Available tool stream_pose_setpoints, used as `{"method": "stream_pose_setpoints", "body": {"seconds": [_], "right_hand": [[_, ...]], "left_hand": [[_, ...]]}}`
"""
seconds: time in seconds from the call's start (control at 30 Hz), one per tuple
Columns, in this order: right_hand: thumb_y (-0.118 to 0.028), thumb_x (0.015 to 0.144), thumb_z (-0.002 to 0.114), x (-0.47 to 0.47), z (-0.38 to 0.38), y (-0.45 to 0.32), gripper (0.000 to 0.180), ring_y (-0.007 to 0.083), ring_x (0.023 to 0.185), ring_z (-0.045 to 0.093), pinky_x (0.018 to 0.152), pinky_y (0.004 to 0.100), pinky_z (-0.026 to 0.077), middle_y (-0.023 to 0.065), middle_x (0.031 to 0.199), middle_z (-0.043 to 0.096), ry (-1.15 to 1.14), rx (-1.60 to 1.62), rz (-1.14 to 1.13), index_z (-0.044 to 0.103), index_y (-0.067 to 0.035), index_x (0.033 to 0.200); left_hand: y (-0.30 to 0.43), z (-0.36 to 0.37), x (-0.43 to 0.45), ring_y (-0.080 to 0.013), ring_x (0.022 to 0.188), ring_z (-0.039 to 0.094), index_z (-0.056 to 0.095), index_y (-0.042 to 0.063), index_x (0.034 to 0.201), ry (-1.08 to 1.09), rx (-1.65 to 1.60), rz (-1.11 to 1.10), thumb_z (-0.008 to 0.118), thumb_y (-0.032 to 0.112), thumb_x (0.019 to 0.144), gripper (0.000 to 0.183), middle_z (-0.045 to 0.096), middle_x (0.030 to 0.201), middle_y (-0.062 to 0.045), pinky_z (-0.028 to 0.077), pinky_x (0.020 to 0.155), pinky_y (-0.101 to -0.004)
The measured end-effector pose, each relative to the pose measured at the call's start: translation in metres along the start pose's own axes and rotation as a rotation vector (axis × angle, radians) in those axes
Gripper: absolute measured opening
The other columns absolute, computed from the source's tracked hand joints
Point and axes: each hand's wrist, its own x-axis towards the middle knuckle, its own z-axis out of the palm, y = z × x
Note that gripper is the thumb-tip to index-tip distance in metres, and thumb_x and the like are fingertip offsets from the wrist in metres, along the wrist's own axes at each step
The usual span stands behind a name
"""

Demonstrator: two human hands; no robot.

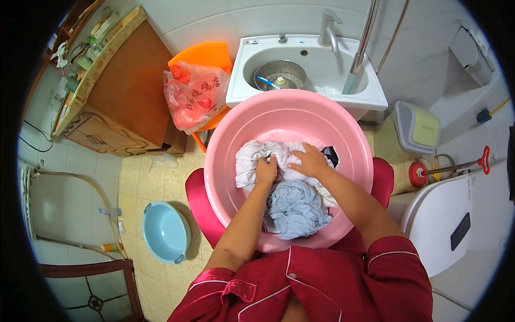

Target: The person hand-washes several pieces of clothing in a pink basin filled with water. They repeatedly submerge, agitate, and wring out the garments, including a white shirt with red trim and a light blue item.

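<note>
A large pink plastic basin [225, 129] rests across my lap, with wet clothes and a little foamy water in it. My left hand [266, 171] grips a bunched part of a white garment [247, 163], its fingertips partly hidden in the folds. Spread over the white cloth to the right, my right hand [309, 161] has its fingers apart and presses down lightly. A crumpled light-blue garment [297, 207] lies nearer to me, between my forearms. Beside my right hand shows a dark patch of cloth [330, 155].
Beyond the basin stands a white washbasin [378, 102] holding a steel perforated pot [295, 66] and a blue-handled brush [267, 82]. An orange chair [209, 52] carries a plastic bag [197, 96]. A light-blue basin [165, 231] sits on the floor at left; a toilet [430, 225] is at right.
</note>
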Motion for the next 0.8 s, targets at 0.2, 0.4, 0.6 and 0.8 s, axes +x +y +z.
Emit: {"method": "stream_pose_setpoints", "body": {"seconds": [0.2, 0.4, 0.6, 0.8], "right_hand": [[-0.030, 0.078, 0.061, 0.038, 0.006, 0.015, 0.030, 0.0288, 0.089, 0.060, 0.081, 0.0380, 0.048, 0.0165, 0.107, 0.058, 0.085, 0.073, 0.539, 0.065, -0.006, 0.096], [-0.007, 0.074, 0.061, 0.008, -0.026, -0.065, 0.018, 0.0067, 0.064, 0.055, 0.056, 0.0224, 0.044, 0.0082, 0.082, 0.066, -0.028, 1.142, -0.020, 0.067, 0.001, 0.088], [-0.019, 0.072, 0.061, -0.049, -0.030, -0.158, 0.010, 0.0210, 0.079, 0.059, 0.065, 0.0376, 0.045, 0.0074, 0.096, 0.064, 0.350, 0.620, -0.419, 0.065, -0.010, 0.068], [-0.028, 0.079, 0.056, 0.010, -0.008, -0.148, 0.022, 0.0268, 0.072, 0.061, 0.063, 0.0432, 0.046, 0.0109, 0.087, 0.064, 0.346, 0.175, -0.192, 0.065, -0.009, 0.075]], "left_hand": [[0.004, -0.012, -0.002, -0.0202, 0.051, 0.056, 0.053, 0.001, 0.100, -0.189, -0.221, -0.207, 0.058, 0.036, 0.085, 0.038, 0.059, 0.071, -0.013, 0.048, 0.045, -0.0314], [0.050, -0.043, -0.014, -0.0365, 0.114, 0.047, 0.036, -0.001, 0.129, -0.433, -1.209, -0.547, 0.033, 0.064, 0.084, 0.078, 0.045, 0.127, -0.022, 0.039, 0.094, -0.0527], [0.035, -0.045, -0.014, -0.0296, 0.108, 0.053, 0.044, 0.002, 0.125, -0.526, -0.934, -0.336, 0.033, 0.059, 0.086, 0.069, 0.051, 0.122, -0.016, 0.043, 0.092, -0.0442], [0.022, -0.028, -0.001, -0.0303, 0.100, 0.056, 0.048, 0.004, 0.122, -0.527, -1.042, -0.305, 0.041, 0.057, 0.084, 0.066, 0.055, 0.114, -0.017, 0.047, 0.084, -0.0435]]}}
